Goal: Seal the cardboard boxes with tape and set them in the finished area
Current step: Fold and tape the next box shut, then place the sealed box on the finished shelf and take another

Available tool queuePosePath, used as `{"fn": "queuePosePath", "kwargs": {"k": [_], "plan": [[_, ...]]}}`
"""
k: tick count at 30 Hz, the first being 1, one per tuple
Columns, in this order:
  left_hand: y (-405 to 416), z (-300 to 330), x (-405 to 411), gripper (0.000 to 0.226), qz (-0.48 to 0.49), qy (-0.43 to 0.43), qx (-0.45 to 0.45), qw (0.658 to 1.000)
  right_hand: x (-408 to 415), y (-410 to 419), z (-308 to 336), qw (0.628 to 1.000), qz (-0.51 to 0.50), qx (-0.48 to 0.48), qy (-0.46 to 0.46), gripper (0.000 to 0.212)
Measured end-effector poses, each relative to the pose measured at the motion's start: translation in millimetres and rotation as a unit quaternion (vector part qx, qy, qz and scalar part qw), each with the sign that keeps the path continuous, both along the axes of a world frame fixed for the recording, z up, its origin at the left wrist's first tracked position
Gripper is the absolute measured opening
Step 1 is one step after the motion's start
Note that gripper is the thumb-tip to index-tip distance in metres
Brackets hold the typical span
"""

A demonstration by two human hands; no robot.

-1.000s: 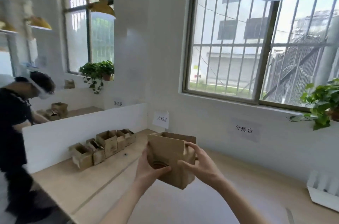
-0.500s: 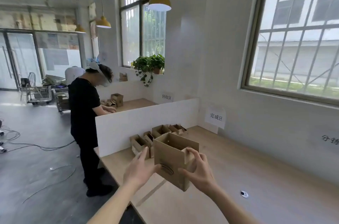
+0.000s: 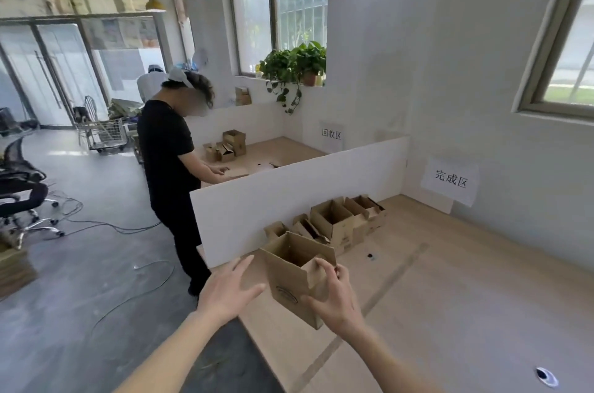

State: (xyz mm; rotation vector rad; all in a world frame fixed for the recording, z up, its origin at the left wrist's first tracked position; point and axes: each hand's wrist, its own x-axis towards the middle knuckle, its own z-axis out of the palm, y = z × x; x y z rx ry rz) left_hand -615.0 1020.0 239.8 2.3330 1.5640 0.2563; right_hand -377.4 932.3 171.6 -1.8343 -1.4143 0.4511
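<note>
- Grey concrete floor takes the left side, with loose cables across it and one black mesh office chair at the far edge.
- One wire cart stands by the glass doors; its load is too small to make out.
- One person in a black shirt bends over the far desk, where about four small cardboard boxes sit, at least one with open flaps.
- Left hand has its fingers spread and straight, just beside the box's left face; I cannot tell whether it touches.
- Held cardboard box hangs tilted above the near wooden desk, top flaps up and open; the inside shows bare cardboard only. A dark oval print marks its front, unreadable.
- Right hand grips the box's right corner, fingers curled over a flap and thumb on the front face.
- Row of roughly five open boxes stands on the desk against the white divider.
- Two paper signs hang on the wall: "回收区" beyond the divider, "完成区" near the row.
</note>
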Motion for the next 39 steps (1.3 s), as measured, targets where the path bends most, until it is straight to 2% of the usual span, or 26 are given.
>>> {"fn": "queuePosePath", "kwargs": {"k": [6, 11, 15, 20, 24, 27, 33, 39], "plan": [[79.9, -45.7, -8.3, 0.079, 0.0, -0.005, -0.04, 0.999, -16.4, 77.8, -52.2, 0.999, 0.016, -0.048, 0.011, 0.081], [157.8, -98.9, -16.1, 0.09, -0.033, 0.004, -0.105, 0.994, -35.5, 137.4, -99.3, 0.994, 0.014, -0.098, 0.034, 0.08], [224.7, -134.1, -16.3, 0.088, -0.079, 0.015, -0.132, 0.988, -50.3, 193.2, -136.1, 0.992, -0.003, -0.116, 0.043, 0.078], [299.9, -182.7, -8.3, 0.079, -0.169, 0.069, -0.137, 0.974, -68.2, 255.1, -183.2, 0.985, -0.059, -0.152, 0.049, 0.084], [341.0, -215.4, -1.9, 0.072, -0.23, 0.097, -0.097, 0.963, -71.9, 296.6, -201.1, 0.979, -0.105, -0.167, 0.049, 0.085], [361.1, -229.4, 7.6, 0.069, -0.252, 0.078, -0.051, 0.963, -71.0, 319.1, -210.7, 0.976, -0.136, -0.169, 0.034, 0.084], [387.7, -240.7, 14.8, 0.07, -0.275, 0.087, -0.033, 0.957, -66.1, 342.5, -217.3, 0.967, -0.154, -0.186, -0.087, 0.084], [401.2, -235.4, 26.1, 0.066, -0.314, 0.109, -0.016, 0.943, -60.5, 347.0, -216.8, 0.959, -0.163, -0.211, -0.094, 0.086]]}}
